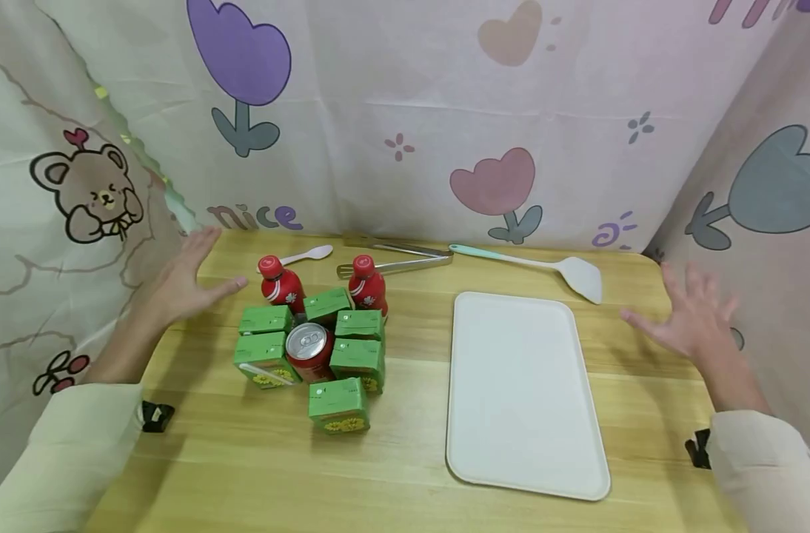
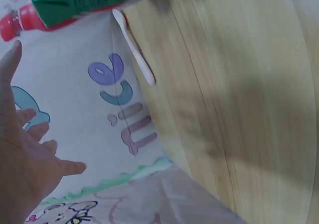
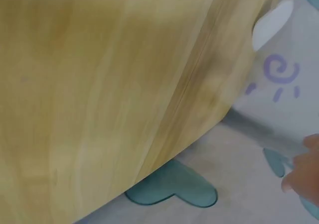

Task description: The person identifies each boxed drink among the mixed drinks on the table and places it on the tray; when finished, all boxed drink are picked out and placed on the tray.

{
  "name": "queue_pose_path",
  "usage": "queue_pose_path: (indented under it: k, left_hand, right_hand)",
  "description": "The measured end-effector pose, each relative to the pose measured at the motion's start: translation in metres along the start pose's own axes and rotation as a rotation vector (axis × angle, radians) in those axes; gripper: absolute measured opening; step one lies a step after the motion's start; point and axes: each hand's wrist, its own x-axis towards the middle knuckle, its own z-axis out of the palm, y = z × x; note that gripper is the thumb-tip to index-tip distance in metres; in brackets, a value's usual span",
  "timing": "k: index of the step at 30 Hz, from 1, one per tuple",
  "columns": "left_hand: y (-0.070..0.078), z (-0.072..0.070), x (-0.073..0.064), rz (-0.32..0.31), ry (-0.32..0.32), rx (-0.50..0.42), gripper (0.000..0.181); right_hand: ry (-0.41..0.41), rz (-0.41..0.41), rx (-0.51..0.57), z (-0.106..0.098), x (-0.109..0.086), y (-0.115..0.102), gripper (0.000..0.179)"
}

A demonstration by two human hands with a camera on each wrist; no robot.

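Note:
My left hand (image 1: pixel 183 287) is raised over the table's left side with fingers spread, holding nothing. Nearest to it are a cluster of several green juice boxes (image 1: pixel 263 320) and two red bottles (image 1: pixel 282 286) with red caps. A red drink can (image 1: pixel 309 355) stands among the boxes, its silver top facing up. One green box (image 1: pixel 338 406) sits a little in front of the others. Over at the right edge, my right hand (image 1: pixel 690 318) hovers with its fingers apart and nothing in it. Between the hands lies a white rectangular tray (image 1: pixel 525 392) with nothing on it.
Along the back edge lie a pale pink spoon (image 1: pixel 315 253), metal tongs (image 1: pixel 412 263) and a white spatula (image 1: pixel 581 277) with a mint handle. Printed curtains (image 1: pixel 392 89) close off the back and both sides of the wooden table (image 1: pixel 245 474).

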Motion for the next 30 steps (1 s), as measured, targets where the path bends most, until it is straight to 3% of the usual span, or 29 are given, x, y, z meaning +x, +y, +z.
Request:
queue_pose_path:
  k: [7,11,17,23,30]
  left_hand:
    - [0.015,0.004,-0.012,-0.02,-0.124,-0.164,0.087]
    - [0.022,0.007,-0.017,-0.036,-0.174,-0.152,0.083]
    - [0.025,0.012,-0.023,0.038,-0.233,-0.138,0.074]
    - [0.023,0.018,-0.025,0.094,-0.263,-0.212,0.057]
    - [0.02,0.017,-0.025,0.062,-0.315,-0.273,0.044]
  right_hand:
    - [-0.024,-0.032,0.108,0.003,-0.018,-0.016,0.101]
    - [-0.083,-0.043,0.215,0.005,-0.031,-0.028,0.098]
    - [-0.151,-0.06,0.277,0.008,-0.049,-0.047,0.096]
    - [-0.169,-0.08,0.343,0.011,-0.07,-0.066,0.082]
    - [-0.149,-0.142,0.412,0.02,-0.09,-0.077,0.064]
